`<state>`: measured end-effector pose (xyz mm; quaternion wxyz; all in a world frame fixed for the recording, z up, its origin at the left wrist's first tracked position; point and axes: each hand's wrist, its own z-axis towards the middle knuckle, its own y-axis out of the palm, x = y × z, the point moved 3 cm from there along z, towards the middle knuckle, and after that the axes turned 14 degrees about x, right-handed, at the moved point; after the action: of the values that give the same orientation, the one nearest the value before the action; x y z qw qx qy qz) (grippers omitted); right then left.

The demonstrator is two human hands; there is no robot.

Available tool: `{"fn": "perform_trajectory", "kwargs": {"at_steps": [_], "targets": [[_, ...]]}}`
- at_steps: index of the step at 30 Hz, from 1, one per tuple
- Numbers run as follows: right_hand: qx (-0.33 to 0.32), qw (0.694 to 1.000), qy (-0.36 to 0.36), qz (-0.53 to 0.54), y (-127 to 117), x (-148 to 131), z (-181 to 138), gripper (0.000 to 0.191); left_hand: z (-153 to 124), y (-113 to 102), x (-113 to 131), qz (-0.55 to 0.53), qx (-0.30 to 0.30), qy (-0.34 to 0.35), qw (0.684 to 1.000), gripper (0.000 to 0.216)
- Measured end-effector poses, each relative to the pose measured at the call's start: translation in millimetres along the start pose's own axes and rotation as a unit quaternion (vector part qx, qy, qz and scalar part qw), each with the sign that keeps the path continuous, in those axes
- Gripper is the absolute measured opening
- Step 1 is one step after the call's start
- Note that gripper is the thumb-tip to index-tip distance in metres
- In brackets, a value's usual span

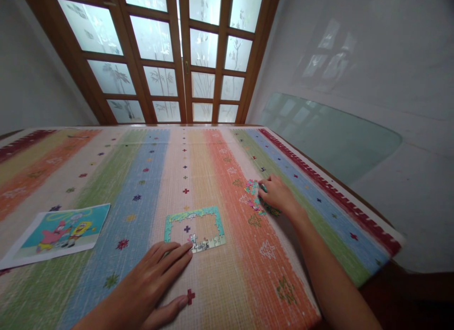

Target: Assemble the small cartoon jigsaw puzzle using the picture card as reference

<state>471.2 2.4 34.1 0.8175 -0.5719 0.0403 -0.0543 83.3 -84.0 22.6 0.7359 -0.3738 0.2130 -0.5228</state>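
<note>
Head: my left hand (156,275), flat, best light at lower-centre puzzle border (219,223); right hand (278,194), among centre-right pieces (251,186), grip unclear.

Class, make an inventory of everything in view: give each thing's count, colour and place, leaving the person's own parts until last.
Puzzle border: one, mostly teal and green, in front of the left hand
Loose puzzle pieces: too many to count, mixed colours, under the right hand
Picture sheet: one, teal with cartoon figures, left side
Tablecloth: one, multicoloured stripes, across the table
Doors: two, brown with frosted panes, far end
Walls: two, pale grey, left and right
Panel: one, pale green, right, beyond the tablecloth
Left hand: one, bare, fingertips at the puzzle border's near-left corner
Right hand: one, bare, at the loose pieces
</note>
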Motion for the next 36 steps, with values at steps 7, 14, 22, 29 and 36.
{"fn": "perform_trajectory", "kwargs": {"at_steps": [7, 14, 22, 29, 36], "targets": [[0.007, 0.996, 0.008, 0.087, 12.7, 15.3, 6.4, 0.022, -0.4, 1.1, -0.1, -0.008, 0.001, -0.007, 1.000, 0.056], [-0.002, 0.980, 0.056, 0.193, 11.9, 25.3, 13.1, 0.006, 1.8, -2.2, 0.8, 0.011, -0.002, 0.010, 1.000, 0.053], [-0.035, 0.946, 0.113, 0.300, 9.6, 20.7, 11.9, 0.006, -1.0, 0.1, -0.9, 0.011, -0.012, 0.006, 1.000, 0.055], [0.018, 0.927, 0.122, 0.355, 5.4, 18.5, 15.6, 0.007, -2.3, 3.8, -1.6, -0.019, -0.008, -0.017, 1.000, 0.058], [0.053, 0.893, 0.061, 0.443, -1.5, -24.1, 7.0, 0.018, -3.8, 6.0, -1.9, -0.040, -0.006, -0.034, 0.999, 0.059]]}}
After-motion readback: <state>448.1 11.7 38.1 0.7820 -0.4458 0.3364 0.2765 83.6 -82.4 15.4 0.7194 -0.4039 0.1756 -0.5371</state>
